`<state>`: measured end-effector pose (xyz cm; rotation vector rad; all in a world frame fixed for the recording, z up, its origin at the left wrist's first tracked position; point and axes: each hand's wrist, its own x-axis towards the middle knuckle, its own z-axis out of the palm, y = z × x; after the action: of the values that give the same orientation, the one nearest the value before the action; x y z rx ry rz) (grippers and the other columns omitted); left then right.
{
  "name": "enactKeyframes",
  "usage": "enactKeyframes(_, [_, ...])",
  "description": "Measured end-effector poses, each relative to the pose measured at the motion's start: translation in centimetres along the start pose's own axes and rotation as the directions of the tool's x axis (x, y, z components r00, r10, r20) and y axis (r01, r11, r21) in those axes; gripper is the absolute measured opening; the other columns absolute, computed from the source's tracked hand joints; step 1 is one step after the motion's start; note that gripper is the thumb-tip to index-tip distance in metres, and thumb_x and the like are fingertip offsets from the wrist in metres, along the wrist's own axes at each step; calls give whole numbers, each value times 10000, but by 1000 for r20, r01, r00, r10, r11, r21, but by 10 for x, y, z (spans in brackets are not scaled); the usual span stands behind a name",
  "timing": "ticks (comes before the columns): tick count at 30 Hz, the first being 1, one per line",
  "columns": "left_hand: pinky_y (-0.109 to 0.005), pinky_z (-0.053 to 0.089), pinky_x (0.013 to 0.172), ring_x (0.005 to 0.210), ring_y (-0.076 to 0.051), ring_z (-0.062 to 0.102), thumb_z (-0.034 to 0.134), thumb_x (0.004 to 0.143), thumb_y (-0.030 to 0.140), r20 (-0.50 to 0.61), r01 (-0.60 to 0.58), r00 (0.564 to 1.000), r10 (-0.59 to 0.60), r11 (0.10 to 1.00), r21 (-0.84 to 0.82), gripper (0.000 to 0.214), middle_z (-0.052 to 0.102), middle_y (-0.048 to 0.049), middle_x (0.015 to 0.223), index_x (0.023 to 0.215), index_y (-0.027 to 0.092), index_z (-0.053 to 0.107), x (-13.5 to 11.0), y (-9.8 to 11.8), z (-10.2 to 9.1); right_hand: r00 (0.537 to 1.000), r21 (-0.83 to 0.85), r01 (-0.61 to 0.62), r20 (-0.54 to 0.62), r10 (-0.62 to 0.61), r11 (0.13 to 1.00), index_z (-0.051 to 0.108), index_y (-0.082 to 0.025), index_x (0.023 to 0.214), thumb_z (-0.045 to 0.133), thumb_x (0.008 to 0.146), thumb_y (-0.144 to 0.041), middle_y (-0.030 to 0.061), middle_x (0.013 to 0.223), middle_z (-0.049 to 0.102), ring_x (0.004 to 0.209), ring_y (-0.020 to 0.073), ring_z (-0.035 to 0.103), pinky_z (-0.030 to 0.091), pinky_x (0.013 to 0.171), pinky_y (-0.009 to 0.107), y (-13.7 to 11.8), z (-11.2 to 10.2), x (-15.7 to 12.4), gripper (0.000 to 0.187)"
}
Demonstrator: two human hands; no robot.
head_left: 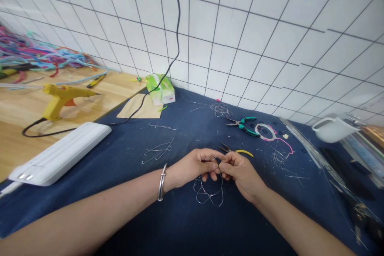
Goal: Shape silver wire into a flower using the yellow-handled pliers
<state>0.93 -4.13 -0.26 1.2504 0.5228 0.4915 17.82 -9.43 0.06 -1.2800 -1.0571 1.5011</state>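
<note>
Between my two hands is a looped silver wire shape (211, 196), its petal-like loops hanging below my fingers over the dark blue cloth. My left hand (196, 165) pinches the wire's upper part between thumb and fingers. From the other side my right hand (238, 170) grips the same wire, thumb and fingertips meeting close to my left ones. The exact spot they hold is hidden by the fingers. Just behind the right hand lie yellow-handled pliers (244, 153), partly covered. Teal-handled pliers (243, 123) lie farther back.
Bent wire pieces (157, 150) lie to the left, a coiled wire flower (220, 110) near the wall. A white power strip (64, 154) and yellow glue gun (61, 98) are at left. Right are a wire spool (265, 132) and white mug (334, 129). A black cable (177, 28) hangs down.
</note>
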Motion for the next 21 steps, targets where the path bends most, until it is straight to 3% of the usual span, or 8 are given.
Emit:
enactKeyframes(15, [-171, 393, 464, 621, -109, 589, 526, 805, 236, -30, 1, 1000, -2, 1000, -4, 155, 632, -46, 744, 925, 143, 554, 0, 1, 1, 1000, -69, 7, -12, -8, 998, 535, -177, 661, 687, 663, -328, -17, 628, 597, 532, 81, 465, 348, 511, 231, -2, 1, 0, 214])
enactKeyframes(21, [-203, 451, 517, 726, -148, 619, 518, 812, 251, -76, 3, 997, -1, 1000, 28, 148, 640, -48, 752, 912, 149, 557, 0, -1, 2, 999, -79, -35, 7, 36, 996, 527, -182, 675, 663, 685, -356, -37, 567, 549, 484, 75, 455, 349, 483, 228, -2, -1, 0, 221])
